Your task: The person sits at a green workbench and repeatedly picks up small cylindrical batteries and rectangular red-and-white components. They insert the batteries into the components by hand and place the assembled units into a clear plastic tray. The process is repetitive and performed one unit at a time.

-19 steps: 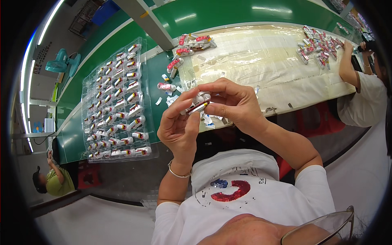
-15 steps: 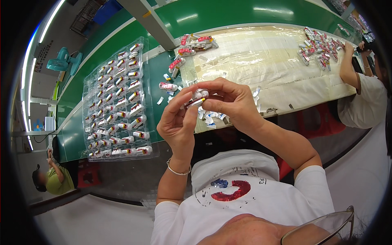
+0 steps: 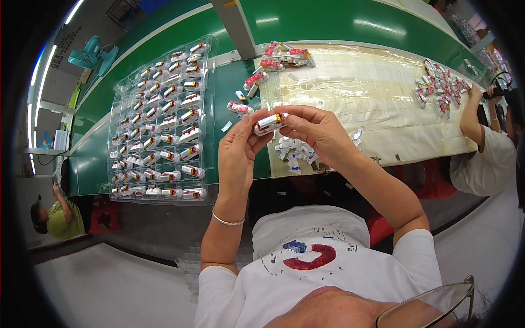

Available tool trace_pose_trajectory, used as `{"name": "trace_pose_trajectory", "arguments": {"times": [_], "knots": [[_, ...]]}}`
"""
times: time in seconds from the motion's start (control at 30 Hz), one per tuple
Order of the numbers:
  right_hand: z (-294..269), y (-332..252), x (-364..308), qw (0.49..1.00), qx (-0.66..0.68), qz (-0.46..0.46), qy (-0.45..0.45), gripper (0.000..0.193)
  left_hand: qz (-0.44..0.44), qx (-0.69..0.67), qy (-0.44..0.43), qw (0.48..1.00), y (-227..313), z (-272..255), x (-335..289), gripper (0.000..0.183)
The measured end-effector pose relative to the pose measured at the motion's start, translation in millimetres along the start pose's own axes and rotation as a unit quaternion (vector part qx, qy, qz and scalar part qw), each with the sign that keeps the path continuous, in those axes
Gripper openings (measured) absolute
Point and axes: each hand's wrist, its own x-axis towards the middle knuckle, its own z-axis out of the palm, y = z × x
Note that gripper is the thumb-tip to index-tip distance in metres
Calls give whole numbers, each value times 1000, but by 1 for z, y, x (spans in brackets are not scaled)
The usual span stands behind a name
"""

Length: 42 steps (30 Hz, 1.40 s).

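Note:
Between my hands, over the table's near edge, is a small oblong piece, white and red with a yellow and dark band at its right end. The fingers and thumb of my left hand are closed on its left end. With thumb and fingers, my right hand pinches the banded end. Small white paper scraps with blue marks lie just beyond and below my hands. A similar red-and-white piece rests on the green table past my left fingertips.
A clear plastic tray holding many similar pieces stands at left on the green table. More pieces lie by a metal post. Another pile sits at far right near a co-worker's arm. Film-covered sheeting spreads ahead.
The piece has been turned so its white side and banded end show more fully. My fingers have shifted on it. The whole view has swung a little, moving the table contents.

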Motion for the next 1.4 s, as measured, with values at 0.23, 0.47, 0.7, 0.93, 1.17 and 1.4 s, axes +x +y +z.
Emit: {"name": "trace_pose_trajectory", "arguments": {"times": [0.23, 0.47, 0.7, 0.93, 1.17, 1.4], "knots": [[5, 3, 12, 997, -68, 18, -22, 34, 40, 268, -30, 962, 19, -17, 2, 26], [28, -2, 28, 984, -168, 1, -61, 38, 108, 467, -61, 876, 66, -47, 4, 25], [9, -11, 45, 967, -254, -9, -7, 31, 211, 456, 225, 834, 145, -208, 52, 21], [-22, -27, 48, 968, -244, -20, 57, 26, 217, 737, 401, 500, 214, -369, 87, 20], [-34, -28, 49, 962, -248, -30, 112, 27, 126, 836, 256, 469, 222, -403, 112, 26], [-41, -35, 59, 912, -382, -119, 93, 21, 194, 795, 224, 529, 234, -439, 99, 50]]}}
